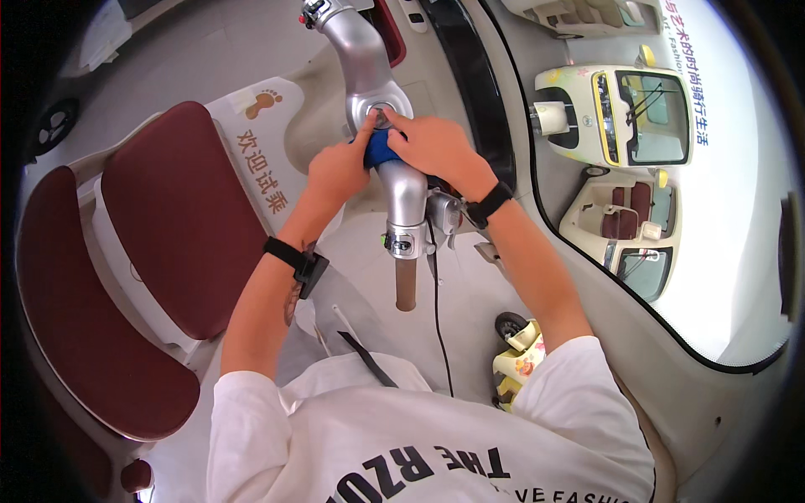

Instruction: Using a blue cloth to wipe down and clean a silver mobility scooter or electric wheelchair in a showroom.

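The 2 dark red seat cushions (180,218) sat to the person's left, well apart from the silver handlebar (394,151). The right hand (436,147) lay over the bar's middle joint, fingers curled. The left hand (340,168) pinched a small blue cloth (381,151) against it. I judged the cloth could slip off the rounded metal under uneven pressure.

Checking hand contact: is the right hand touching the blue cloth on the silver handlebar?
Touching. The head view shows the right hand lying over the blue cloth, pressed against the silver handlebar, with no gap visible.
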### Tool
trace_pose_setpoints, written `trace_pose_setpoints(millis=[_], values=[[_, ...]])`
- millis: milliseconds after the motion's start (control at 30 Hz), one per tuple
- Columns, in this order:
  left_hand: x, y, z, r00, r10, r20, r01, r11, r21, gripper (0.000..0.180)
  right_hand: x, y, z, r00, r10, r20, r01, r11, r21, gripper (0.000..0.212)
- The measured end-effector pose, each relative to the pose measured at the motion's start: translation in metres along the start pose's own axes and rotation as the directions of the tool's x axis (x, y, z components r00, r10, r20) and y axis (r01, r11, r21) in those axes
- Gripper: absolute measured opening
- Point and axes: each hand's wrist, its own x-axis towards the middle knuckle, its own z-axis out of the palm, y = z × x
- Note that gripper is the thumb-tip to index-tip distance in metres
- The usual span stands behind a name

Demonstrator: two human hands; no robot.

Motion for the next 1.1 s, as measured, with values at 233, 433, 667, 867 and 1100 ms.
trace_pose_setpoints(millis=[233,433,667,867,1100], values=[[-0.008,0.011,0.003,0.997,-0.073,-0.002,0.073,0.997,-0.035,0.097,0.001,-0.001,-0.004,0.994,0.054,0.092,-0.058,0.997,0.046,0.050],[0.000,0.007,-0.005,0.997,-0.066,0.033,0.066,0.998,0.008,0.092,0.001,-0.003,-0.004,0.994,0.066,0.086,-0.072,0.995,0.071,0.050],[0.004,-0.010,-0.017,0.995,-0.013,0.103,0.054,0.911,-0.409,0.085,0.001,-0.005,-0.011,0.977,0.104,0.186,-0.117,0.991,0.060,0.051],[0.008,-0.002,-0.026,0.998,-0.021,0.061,0.040,0.944,-0.328,0.081,0.005,-0.002,-0.003,0.986,0.093,0.136,-0.101,0.993,0.055,0.048],[0.003,0.030,-0.024,0.997,-0.072,0.006,0.072,0.997,0.016,0.078,0.009,-0.006,-0.008,0.984,0.073,0.160,-0.065,0.997,-0.051,0.047]])
